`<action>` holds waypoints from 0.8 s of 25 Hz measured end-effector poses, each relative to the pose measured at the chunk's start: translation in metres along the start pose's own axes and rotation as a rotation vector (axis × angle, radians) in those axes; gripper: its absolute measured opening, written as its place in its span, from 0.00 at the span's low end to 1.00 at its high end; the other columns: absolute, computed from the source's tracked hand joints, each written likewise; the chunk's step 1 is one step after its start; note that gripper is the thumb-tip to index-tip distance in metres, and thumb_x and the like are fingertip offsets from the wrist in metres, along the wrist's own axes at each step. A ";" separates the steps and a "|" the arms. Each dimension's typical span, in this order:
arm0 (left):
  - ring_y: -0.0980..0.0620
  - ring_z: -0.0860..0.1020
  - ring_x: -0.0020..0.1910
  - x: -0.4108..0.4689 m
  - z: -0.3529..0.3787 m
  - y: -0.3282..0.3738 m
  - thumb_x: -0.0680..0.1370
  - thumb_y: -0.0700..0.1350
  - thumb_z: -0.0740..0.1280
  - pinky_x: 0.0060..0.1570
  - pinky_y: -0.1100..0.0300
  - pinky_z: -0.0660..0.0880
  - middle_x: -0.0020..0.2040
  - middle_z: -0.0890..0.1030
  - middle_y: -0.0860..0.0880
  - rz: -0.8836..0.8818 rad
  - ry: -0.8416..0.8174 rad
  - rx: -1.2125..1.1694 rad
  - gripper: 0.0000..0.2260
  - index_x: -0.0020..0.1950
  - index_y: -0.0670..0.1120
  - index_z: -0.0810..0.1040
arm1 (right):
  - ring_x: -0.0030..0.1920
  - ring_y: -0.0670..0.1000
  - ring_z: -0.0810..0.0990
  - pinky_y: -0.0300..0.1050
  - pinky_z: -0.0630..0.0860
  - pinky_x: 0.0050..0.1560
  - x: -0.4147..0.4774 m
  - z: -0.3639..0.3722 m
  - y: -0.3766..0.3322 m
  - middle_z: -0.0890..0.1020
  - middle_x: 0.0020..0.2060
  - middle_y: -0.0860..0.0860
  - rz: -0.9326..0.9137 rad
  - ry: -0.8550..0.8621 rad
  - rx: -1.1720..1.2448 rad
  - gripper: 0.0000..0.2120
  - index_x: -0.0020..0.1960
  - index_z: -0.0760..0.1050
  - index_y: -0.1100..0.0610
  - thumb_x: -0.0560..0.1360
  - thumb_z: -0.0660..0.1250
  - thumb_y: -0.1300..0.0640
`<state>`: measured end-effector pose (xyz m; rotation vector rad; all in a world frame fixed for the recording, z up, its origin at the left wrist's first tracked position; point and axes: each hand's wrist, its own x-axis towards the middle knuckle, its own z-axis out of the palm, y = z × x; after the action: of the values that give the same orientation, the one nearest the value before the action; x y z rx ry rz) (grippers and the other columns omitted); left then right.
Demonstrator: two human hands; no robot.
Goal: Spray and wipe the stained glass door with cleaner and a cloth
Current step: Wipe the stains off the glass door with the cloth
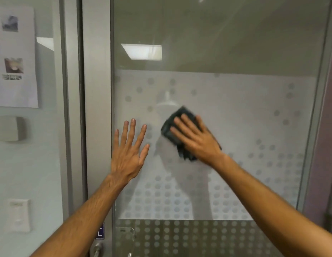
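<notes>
Glass door (235,52) is filling most of your view, its metal frame (96,89) standing at the left and a frosted band with a dot pattern (254,127) running across its middle. You are pressing a dark folded cloth (175,125) flat against that frosted band with your right hand (196,140), palm down and fingers spread over the fabric, pinning it to the pane rather than gripping it in a fist. Your left hand (128,151) is lying open beside it, fingers splayed, holding nothing, its palm sitting near the glass at the frame's inner edge; whether it is touching the pane is unclear. The two hands are sitting close together but apart. A door handle (97,249) is showing at the bottom, under your left forearm. A paper notice (14,56) is hanging on the wall left of the frame.
</notes>
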<state>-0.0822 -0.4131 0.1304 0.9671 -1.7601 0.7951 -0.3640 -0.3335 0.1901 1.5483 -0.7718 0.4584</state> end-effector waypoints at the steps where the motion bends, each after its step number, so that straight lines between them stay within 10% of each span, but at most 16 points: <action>1: 0.42 0.46 0.83 -0.002 -0.001 0.001 0.84 0.60 0.51 0.79 0.36 0.50 0.84 0.45 0.43 0.004 0.004 -0.002 0.30 0.84 0.51 0.50 | 0.78 0.65 0.65 0.72 0.62 0.74 0.019 -0.006 0.020 0.67 0.78 0.61 0.091 0.047 -0.050 0.21 0.78 0.67 0.59 0.86 0.57 0.62; 8: 0.42 0.45 0.83 0.013 0.002 0.037 0.84 0.59 0.52 0.80 0.37 0.48 0.85 0.45 0.44 0.065 0.014 -0.037 0.30 0.84 0.52 0.49 | 0.81 0.65 0.56 0.71 0.55 0.77 0.026 -0.024 0.052 0.60 0.81 0.59 0.561 -0.017 -0.040 0.29 0.82 0.59 0.54 0.82 0.61 0.53; 17: 0.41 0.46 0.83 -0.008 0.025 0.115 0.84 0.59 0.50 0.79 0.35 0.51 0.84 0.46 0.43 0.105 -0.010 -0.024 0.29 0.84 0.51 0.49 | 0.83 0.60 0.51 0.68 0.45 0.80 -0.195 -0.004 -0.062 0.53 0.83 0.55 -0.048 -0.284 0.117 0.29 0.83 0.52 0.51 0.86 0.54 0.43; 20: 0.41 0.47 0.83 -0.006 0.030 0.138 0.84 0.59 0.50 0.79 0.35 0.51 0.84 0.46 0.42 0.083 0.004 -0.016 0.30 0.84 0.51 0.49 | 0.83 0.60 0.49 0.66 0.44 0.81 -0.196 -0.009 -0.021 0.51 0.84 0.55 -0.305 -0.316 0.120 0.26 0.84 0.50 0.54 0.87 0.52 0.57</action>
<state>-0.2143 -0.3709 0.1015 0.8856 -1.8100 0.8338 -0.4838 -0.2845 0.0412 1.8411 -0.7391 0.0347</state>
